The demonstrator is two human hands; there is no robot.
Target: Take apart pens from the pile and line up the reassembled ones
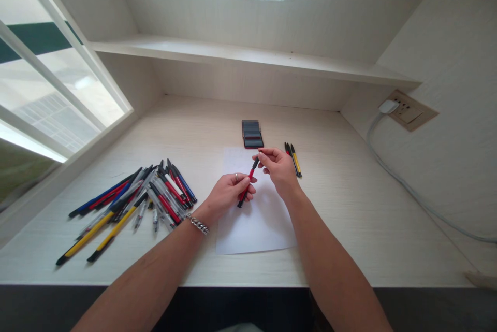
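Observation:
A red and black pen is held slantwise over a white sheet of paper. My left hand is closed round the pen's red barrel, its lower black end poking out below the fingers. At the upper black end, the fingertips of my right hand pinch the pen. Left of my hands lies a loose pile of pens with red, blue, yellow, white and clear barrels. To the right of my right hand, a small group of pens, one yellow, lies side by side.
A dark rectangular object, partly blurred, lies behind the paper. The wooden desk has a shelf at the back. A white plug sits in the wall socket, its cable running down the right side.

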